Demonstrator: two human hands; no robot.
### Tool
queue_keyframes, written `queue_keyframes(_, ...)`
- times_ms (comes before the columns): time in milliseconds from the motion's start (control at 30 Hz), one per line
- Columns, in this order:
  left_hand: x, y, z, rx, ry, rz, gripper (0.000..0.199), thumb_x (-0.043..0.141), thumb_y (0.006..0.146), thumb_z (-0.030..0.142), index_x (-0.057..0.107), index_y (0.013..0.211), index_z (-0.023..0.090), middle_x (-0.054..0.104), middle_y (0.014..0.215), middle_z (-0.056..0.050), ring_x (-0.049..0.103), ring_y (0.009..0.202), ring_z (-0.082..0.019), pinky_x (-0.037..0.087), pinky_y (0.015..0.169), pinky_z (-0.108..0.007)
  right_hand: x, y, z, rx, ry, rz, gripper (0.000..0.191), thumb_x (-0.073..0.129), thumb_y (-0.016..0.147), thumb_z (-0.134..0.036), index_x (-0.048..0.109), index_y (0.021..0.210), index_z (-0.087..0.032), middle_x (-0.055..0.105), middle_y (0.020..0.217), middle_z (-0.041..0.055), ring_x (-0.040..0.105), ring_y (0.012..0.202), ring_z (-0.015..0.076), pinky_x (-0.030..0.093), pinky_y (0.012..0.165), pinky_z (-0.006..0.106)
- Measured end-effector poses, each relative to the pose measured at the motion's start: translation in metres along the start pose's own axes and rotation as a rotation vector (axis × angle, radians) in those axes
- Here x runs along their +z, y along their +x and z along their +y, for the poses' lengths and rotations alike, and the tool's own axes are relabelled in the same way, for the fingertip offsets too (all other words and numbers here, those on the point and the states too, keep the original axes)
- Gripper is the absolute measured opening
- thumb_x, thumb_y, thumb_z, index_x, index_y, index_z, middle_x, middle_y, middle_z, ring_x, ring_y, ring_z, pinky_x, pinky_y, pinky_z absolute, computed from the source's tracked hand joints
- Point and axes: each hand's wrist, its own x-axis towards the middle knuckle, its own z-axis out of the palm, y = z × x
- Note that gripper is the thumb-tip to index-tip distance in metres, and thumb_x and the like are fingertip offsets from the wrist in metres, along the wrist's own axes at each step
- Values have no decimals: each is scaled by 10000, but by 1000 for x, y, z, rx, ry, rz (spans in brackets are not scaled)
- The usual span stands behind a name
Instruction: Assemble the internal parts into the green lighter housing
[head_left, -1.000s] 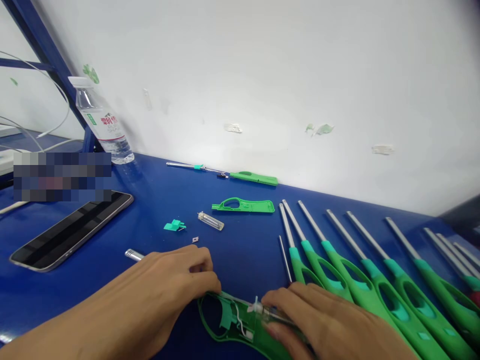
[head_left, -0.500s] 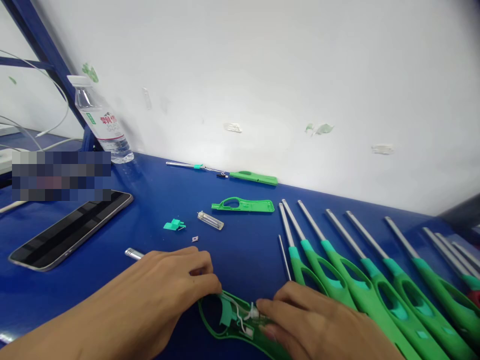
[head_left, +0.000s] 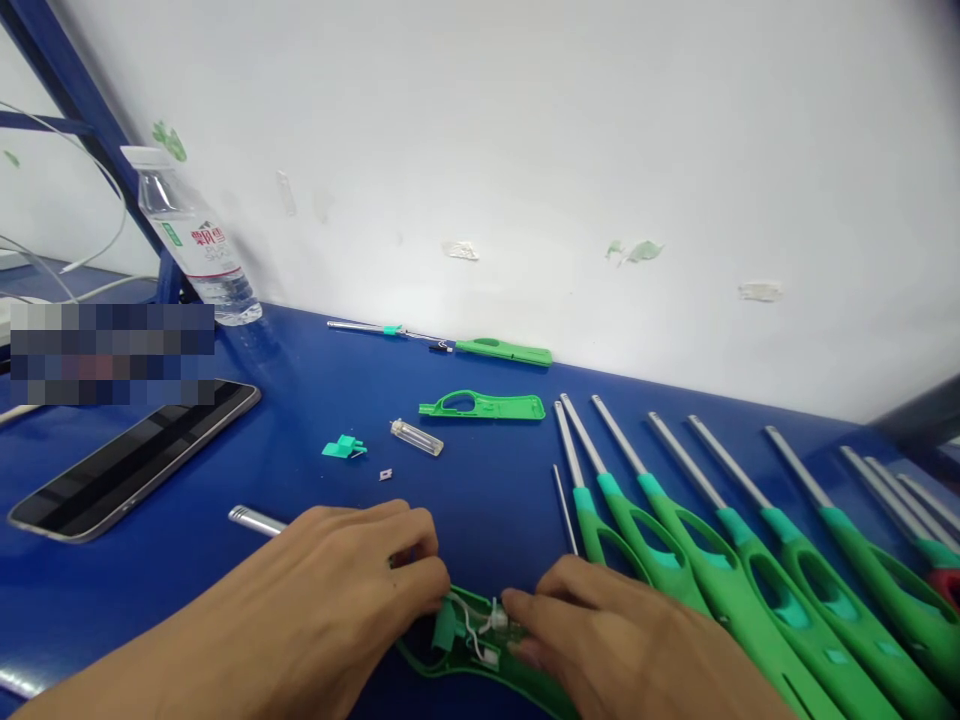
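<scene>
An opened green utility lighter lies before me, its turquoise trigger, white wire and small clear fittings exposed in the half-shell. My left hand is closed on the lighter's upper edge near the trigger loop. A silver barrel sticks out to the left from under that hand. My right hand grips the handle end, with thumb and fingertips at the clear valve piece next to the wire. The fingers hide most of what lies under them.
Several assembled green lighters lie at right beside a thin metal rod. Ahead are a green half-shell, a clear fuel tank, a turquoise trigger part and a tiny piece. A phone and water bottle stand left.
The lighter's barrel shows a little more to the left and my left hand has rotated slightly with it. Both hands keep their hold. The whole view has shifted slightly.
</scene>
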Motion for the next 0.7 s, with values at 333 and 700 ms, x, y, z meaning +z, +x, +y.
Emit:
queue_keyframes(333, -2, -5, 8, 105, 235, -83, 330, 892, 1037, 563, 790, 1282, 368, 814, 1244, 49, 781, 1074, -230, 540, 827, -402, -7, 41, -26, 119, -215, 229, 271, 765, 1051, -386, 746, 784, -347, 630, 644, -1, 692, 624, 221, 474, 449, 253)
queue_keyframes(700, 1, -4, 11, -58, 69, -83, 300, 941, 1012, 383, 708, 1198, 348, 774, 1212, 53, 782, 1051, -242, 525, 808, -403, -8, 9, -8, -31, -25, 81, 237, 717, 1032, -94, 745, 1018, -329, 775, 974, -58, 816, 805, 145, 587, 576, 196)
